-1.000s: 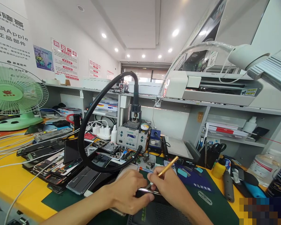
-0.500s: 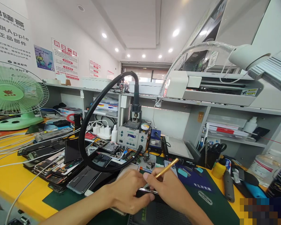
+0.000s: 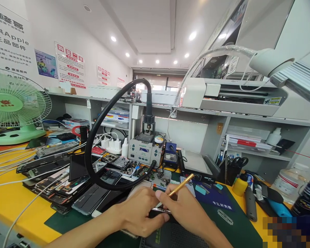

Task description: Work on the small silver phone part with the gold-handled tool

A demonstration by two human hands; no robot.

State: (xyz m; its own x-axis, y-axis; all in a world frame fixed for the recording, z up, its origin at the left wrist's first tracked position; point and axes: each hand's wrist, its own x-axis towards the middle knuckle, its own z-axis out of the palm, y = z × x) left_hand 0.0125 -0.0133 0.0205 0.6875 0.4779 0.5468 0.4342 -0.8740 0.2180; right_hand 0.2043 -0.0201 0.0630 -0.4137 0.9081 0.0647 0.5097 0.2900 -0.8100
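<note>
My right hand [image 3: 185, 204] is closed in a pen grip round a slim gold-handled tool [image 3: 184, 183]. The tool's pale lower end points down and left between my hands; its tip is hard to make out. My left hand [image 3: 136, 213] is closed, thumb below, on a thin dark piece with a shiny edge [image 3: 159, 209]. Most of that piece is hidden by my fingers, so its kind is unclear. Both hands nearly touch above a black perforated pad [image 3: 179, 237] on the green mat [image 3: 237, 227].
A black hose [image 3: 89, 151] loops up from the grey hot-air station [image 3: 144, 151] just beyond my hands. Phones and phone parts [image 3: 96, 194] are piled at left. A razor blade [image 3: 225, 217] lies at right, near a yellow bottle [image 3: 239, 184]. A green fan [image 3: 20, 103] stands far left.
The whole view has shifted slightly to the left. My hands keep the same grips, and the gold-handled tool leans slightly lower.
</note>
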